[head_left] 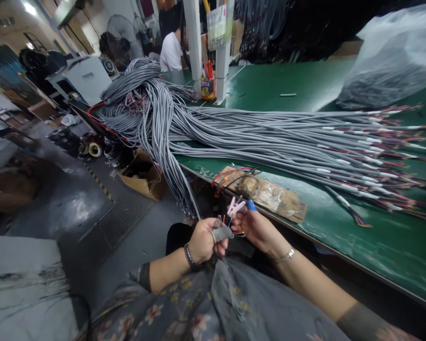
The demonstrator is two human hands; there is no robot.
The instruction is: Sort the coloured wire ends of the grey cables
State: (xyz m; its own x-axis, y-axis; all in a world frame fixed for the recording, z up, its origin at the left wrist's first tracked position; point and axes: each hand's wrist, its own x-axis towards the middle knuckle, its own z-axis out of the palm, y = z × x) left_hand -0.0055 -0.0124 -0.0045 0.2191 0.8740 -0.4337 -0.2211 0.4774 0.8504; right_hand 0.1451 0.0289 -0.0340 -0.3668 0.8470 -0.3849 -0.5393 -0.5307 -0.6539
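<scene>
My left hand point(208, 239) is closed around the end of a grey cable, with grey wrapping on its thumb. Thin coloured wires point(238, 233) fan out of that grip. Close by on the right, my right hand point(257, 229) has its fingers curled in at the wires, seemingly pinching some; its thumb tip is wrapped in blue. A pale pink clip point(235, 207) sits just above both hands, near the table edge. Many grey cables point(234, 125) lie along the table, their stripped ends with white sleeves and coloured wires pointing right.
The green table point(344, 232) runs along my right side. A taped piece of cardboard point(273, 194) lies at its edge. Behind stand white posts point(194, 47) and a clear plastic bag point(394, 57). An open cardboard box point(145, 175) is on the floor. A person in white point(171, 52) sits beyond.
</scene>
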